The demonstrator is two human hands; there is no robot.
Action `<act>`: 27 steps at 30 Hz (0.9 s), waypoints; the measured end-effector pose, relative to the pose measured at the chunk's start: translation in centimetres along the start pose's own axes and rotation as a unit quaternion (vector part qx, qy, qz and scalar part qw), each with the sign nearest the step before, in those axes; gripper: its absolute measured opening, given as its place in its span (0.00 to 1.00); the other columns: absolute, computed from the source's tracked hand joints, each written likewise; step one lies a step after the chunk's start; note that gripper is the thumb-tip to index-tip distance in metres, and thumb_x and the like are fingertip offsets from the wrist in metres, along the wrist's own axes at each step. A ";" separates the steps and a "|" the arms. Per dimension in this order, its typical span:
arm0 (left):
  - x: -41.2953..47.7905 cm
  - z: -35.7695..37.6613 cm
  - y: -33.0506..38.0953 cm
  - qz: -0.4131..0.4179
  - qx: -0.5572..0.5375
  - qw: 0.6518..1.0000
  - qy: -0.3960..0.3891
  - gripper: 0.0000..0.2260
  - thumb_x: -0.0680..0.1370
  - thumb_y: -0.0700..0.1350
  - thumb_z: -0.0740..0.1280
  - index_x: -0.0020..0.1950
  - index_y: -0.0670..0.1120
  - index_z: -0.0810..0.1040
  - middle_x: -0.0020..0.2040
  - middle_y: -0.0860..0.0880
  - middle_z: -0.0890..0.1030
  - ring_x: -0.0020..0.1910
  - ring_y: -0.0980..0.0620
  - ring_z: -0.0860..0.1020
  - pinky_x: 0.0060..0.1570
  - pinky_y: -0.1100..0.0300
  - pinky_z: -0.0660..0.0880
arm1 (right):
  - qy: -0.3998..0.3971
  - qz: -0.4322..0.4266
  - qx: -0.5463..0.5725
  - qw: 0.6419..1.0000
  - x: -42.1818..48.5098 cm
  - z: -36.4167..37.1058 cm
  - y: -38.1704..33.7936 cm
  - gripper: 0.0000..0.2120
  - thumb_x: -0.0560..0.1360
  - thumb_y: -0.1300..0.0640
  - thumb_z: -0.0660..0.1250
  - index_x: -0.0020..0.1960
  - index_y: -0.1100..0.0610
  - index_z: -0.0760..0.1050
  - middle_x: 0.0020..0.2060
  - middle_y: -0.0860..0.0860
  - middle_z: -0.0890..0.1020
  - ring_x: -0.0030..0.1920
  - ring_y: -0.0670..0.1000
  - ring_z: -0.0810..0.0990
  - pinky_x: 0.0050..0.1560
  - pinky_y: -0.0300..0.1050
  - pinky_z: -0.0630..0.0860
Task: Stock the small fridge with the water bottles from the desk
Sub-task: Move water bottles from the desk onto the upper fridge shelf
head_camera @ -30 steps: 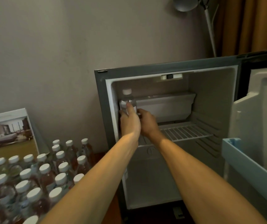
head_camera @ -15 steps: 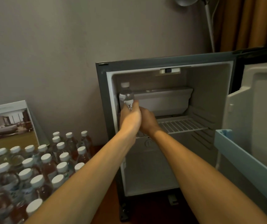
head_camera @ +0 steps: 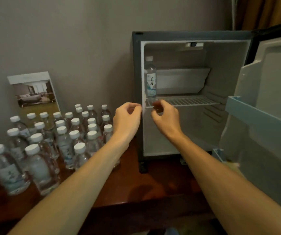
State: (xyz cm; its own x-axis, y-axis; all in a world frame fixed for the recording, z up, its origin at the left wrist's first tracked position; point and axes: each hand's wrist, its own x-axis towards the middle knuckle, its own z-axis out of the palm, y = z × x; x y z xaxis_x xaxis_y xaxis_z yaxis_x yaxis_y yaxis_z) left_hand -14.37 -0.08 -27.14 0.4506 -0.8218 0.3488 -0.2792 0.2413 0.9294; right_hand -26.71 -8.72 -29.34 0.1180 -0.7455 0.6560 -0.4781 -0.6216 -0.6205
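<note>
At the near edge, over the dark wooden surface: two bare forearms extended toward the fridge. To the left on that surface, note the water bottles, white-capped, upright and packed in close rows. Estimate two dozen or more, all awaiting transfer.

Midway out, locate the left hand, held just outside the fridge's left front edge. Fingers loosely curled, gripping nothing. Just beside it, locate the right hand, in front of the shelf's front left corner. Fingers likewise relaxed and curled, empty. Fingertips blurred, close to the base of the stocked bottle but apparently clear of it.

Farther in, identify the small fridge, standing on the same surface with its door swung wide to the right and a pale blue door bin facing the camera. Find one labelled bottle upright at the left end of the wire shelf, against the left wall and beside the white freezer box.

Beyond the bottle rows, note a photo card leaning against the wall.

Rate progress as barely begun: one bottle stocked, the entire group on the surface left to move. Expect a return to the surface for the next bottle.
</note>
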 end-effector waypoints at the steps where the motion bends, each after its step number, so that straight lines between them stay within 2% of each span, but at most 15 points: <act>1: -1.0 -1.0 -1.1 0.004 0.005 1.000 0.011 0.05 0.79 0.52 0.68 0.48 0.57 0.84 0.47 0.55 0.86 0.53 0.53 0.83 0.61 0.44 0.80 | -0.004 -0.016 -0.007 1.000 -1.1 0.6 -0.4 0.10 0.79 0.59 0.69 0.60 0.53 0.80 0.50 0.46 0.82 0.51 0.44 0.79 0.52 0.38 0.77; 5: -4.1 -4.5 -5.0 0.008 0.036 0.998 0.057 0.04 0.81 0.48 0.69 0.51 0.55 0.83 0.48 0.54 0.85 0.52 0.55 0.82 0.59 0.46 0.80 | -0.072 -0.037 0.001 0.997 -4.4 3.5 -2.1 0.07 0.77 0.54 0.70 0.55 0.50 0.82 0.46 0.44 0.84 0.48 0.44 0.82 0.50 0.44 0.81; 10: -7.4 -8.6 -7.8 0.060 0.077 0.988 0.122 0.03 0.82 0.46 0.70 0.54 0.52 0.82 0.47 0.57 0.83 0.47 0.62 0.81 0.51 0.54 0.81 | -0.186 -0.036 0.054 0.980 -7.1 7.3 -4.8 0.08 0.76 0.55 0.72 0.55 0.52 0.83 0.45 0.43 0.84 0.47 0.40 0.82 0.46 0.35 0.77; 12: -8.2 -10.2 -8.9 0.079 0.103 0.977 0.168 0.03 0.81 0.46 0.70 0.55 0.51 0.81 0.48 0.57 0.82 0.48 0.60 0.80 0.51 0.53 0.81 | -0.270 -0.022 0.061 0.961 -8.0 9.0 -5.5 0.10 0.76 0.52 0.74 0.57 0.53 0.83 0.46 0.44 0.84 0.46 0.40 0.82 0.44 0.32 0.76; 15: -8.6 -12.2 -10.3 0.079 0.125 0.962 0.230 0.06 0.81 0.44 0.69 0.57 0.51 0.78 0.55 0.54 0.78 0.56 0.53 0.78 0.57 0.51 0.78 | -0.361 -0.006 0.044 0.932 -9.1 11.1 -6.3 0.19 0.73 0.47 0.78 0.61 0.53 0.80 0.49 0.45 0.84 0.48 0.42 0.83 0.47 0.39 0.81; 17: -8.6 -13.4 -11.2 0.043 0.126 0.961 0.241 0.09 0.82 0.46 0.68 0.62 0.53 0.75 0.60 0.54 0.76 0.61 0.52 0.76 0.62 0.50 0.76 | -0.376 -0.012 0.030 0.926 -9.7 12.2 -6.7 0.23 0.70 0.45 0.79 0.61 0.52 0.79 0.50 0.45 0.84 0.49 0.42 0.82 0.50 0.41 0.81; 19: -8.4 -14.5 -12.5 -0.024 0.117 0.970 0.214 0.11 0.85 0.51 0.63 0.66 0.52 0.76 0.63 0.53 0.78 0.64 0.51 0.77 0.65 0.49 0.75 | -0.378 -0.014 0.019 0.925 -10.3 13.4 -7.0 0.25 0.67 0.41 0.80 0.59 0.49 0.79 0.49 0.43 0.84 0.48 0.41 0.82 0.50 0.43 0.81; 20: -8.3 -15.0 -13.0 -0.059 0.094 0.976 0.187 0.14 0.86 0.55 0.59 0.66 0.51 0.77 0.60 0.53 0.81 0.63 0.51 0.78 0.64 0.49 0.75 | -0.376 -0.010 0.006 0.927 -10.7 13.9 -7.2 0.27 0.64 0.37 0.80 0.58 0.47 0.78 0.49 0.42 0.84 0.48 0.41 0.82 0.50 0.45 0.82; 22: -8.3 -15.6 -13.8 -0.116 0.029 0.984 0.133 0.21 0.87 0.60 0.53 0.58 0.51 0.83 0.50 0.53 0.87 0.56 0.54 0.82 0.59 0.52 0.74 | -0.357 -0.005 -0.020 0.934 -11.3 14.9 -7.5 0.31 0.61 0.33 0.77 0.59 0.44 0.75 0.50 0.42 0.84 0.49 0.43 0.83 0.50 0.49 0.83; 24: -8.5 -15.7 -14.4 -0.133 0.016 0.985 0.105 0.23 0.87 0.60 0.52 0.52 0.53 0.85 0.48 0.54 0.88 0.54 0.56 0.82 0.55 0.55 0.73 | -0.332 -0.005 -0.043 0.942 -11.8 15.1 -7.7 0.30 0.63 0.35 0.78 0.59 0.46 0.75 0.50 0.43 0.83 0.49 0.46 0.82 0.49 0.50 0.82; 27: -8.6 -15.4 -15.2 -0.101 0.043 0.987 0.116 0.17 0.87 0.54 0.57 0.54 0.51 0.84 0.48 0.56 0.87 0.54 0.56 0.82 0.56 0.54 0.75 | -0.323 -0.001 -0.024 0.946 -11.8 14.6 -7.4 0.25 0.64 0.37 0.78 0.54 0.47 0.76 0.45 0.44 0.84 0.45 0.45 0.83 0.47 0.52 0.83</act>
State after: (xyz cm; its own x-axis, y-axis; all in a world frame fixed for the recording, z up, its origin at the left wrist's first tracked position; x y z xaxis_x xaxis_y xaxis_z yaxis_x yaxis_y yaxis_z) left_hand -0.90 11.24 -42.39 0.6834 -0.7061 0.1856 -0.2304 0.0326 0.9726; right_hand -11.86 1.14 -38.77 0.6194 -0.7450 0.2475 -0.5142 -0.6232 -0.5892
